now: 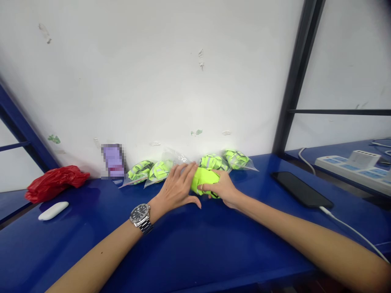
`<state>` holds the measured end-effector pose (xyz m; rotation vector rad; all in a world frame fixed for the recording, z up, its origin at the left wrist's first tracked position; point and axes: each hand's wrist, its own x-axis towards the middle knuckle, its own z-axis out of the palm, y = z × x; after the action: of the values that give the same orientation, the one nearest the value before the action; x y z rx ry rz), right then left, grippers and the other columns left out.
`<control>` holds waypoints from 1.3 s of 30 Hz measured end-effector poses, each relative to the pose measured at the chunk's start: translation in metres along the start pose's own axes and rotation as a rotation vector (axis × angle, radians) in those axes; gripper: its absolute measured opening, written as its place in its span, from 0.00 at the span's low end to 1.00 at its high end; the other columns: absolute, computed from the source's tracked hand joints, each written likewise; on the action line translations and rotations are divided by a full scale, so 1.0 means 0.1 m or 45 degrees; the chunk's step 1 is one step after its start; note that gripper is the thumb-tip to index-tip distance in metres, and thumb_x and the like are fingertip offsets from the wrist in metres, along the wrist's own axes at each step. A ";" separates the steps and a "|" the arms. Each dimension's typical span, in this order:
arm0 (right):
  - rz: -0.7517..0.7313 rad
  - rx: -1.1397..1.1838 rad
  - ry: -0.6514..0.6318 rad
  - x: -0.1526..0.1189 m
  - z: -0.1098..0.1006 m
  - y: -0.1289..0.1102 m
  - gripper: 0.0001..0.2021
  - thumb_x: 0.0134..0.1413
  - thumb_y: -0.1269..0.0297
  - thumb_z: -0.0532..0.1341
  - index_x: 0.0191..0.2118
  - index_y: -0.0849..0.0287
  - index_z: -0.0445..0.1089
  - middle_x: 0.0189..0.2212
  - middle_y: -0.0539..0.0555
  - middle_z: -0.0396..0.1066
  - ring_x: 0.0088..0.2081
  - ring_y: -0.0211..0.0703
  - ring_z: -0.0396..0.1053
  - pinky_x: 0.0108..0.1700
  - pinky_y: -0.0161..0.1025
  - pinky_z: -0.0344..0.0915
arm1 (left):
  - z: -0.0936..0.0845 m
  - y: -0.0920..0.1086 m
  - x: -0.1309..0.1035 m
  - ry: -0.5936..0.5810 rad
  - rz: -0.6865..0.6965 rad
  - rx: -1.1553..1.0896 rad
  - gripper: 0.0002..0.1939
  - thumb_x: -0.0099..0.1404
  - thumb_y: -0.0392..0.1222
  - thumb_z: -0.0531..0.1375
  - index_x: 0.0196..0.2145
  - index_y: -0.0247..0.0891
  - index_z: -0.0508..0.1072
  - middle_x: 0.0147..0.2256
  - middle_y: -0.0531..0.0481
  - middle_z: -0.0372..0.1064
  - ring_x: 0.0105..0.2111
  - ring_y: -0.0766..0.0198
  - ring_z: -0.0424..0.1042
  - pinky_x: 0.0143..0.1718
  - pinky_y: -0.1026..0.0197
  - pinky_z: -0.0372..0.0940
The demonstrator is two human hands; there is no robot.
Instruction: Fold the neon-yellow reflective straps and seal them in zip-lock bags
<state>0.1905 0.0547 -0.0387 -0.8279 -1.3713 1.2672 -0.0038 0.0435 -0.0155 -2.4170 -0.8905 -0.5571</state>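
A bright yellow-green folded bundle (pixel 204 179) is gripped in my right hand (pixel 222 189), thumb across its front. My left hand (pixel 178 188), with a metal watch (pixel 141 215) on its wrist, lies against the bundle's left side, fingers stretched out and thumb apart. Behind my hands, clear bags with similar yellow-green items stand along the wall: two at the left (pixel 140 171) (pixel 159 171) and two at the right (pixel 214 162) (pixel 236 159). Some clear plastic (pixel 174 156) shows just behind my left hand.
On the blue table (pixel 183 252) are a red plastic bag (pixel 56 183) and a white case (pixel 53 211) at left. A phone with a blurred screen (pixel 113 160) leans on the wall. At right lie a black phone (pixel 302 189) with a white cable and a power strip (pixel 354 169).
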 end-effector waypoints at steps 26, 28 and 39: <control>-0.113 -0.060 0.402 0.19 -0.36 -0.19 0.20 0.29 0.63 0.72 0.33 0.63 0.70 0.25 0.53 0.72 0.21 0.39 0.68 0.15 0.33 0.64 | -0.18 1.14 -0.23 -0.671 -0.227 0.042 0.12 0.56 0.29 0.54 0.39 0.34 0.68 0.34 0.42 0.65 0.28 0.56 0.69 0.26 0.57 0.68; -0.102 -0.066 0.392 0.18 -0.36 -0.19 0.19 0.29 0.64 0.72 0.33 0.63 0.70 0.25 0.53 0.73 0.20 0.39 0.68 0.15 0.33 0.64 | -0.16 1.14 -0.19 -0.652 -0.262 0.098 0.11 0.57 0.30 0.55 0.40 0.33 0.69 0.34 0.41 0.65 0.28 0.57 0.69 0.26 0.57 0.68; -0.038 -0.105 0.344 0.18 -0.38 -0.22 0.19 0.30 0.66 0.71 0.34 0.63 0.71 0.25 0.52 0.72 0.20 0.37 0.66 0.15 0.32 0.64 | -0.33 -0.05 0.09 -0.643 -0.204 -0.395 0.56 0.48 0.74 0.58 0.64 0.35 0.49 0.60 0.32 0.54 0.57 0.42 0.60 0.54 0.44 0.60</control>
<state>0.2268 0.0767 -0.0175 -0.9932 -1.2193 1.0386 -0.0077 0.0316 0.0166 -2.8479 -1.2925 -0.1383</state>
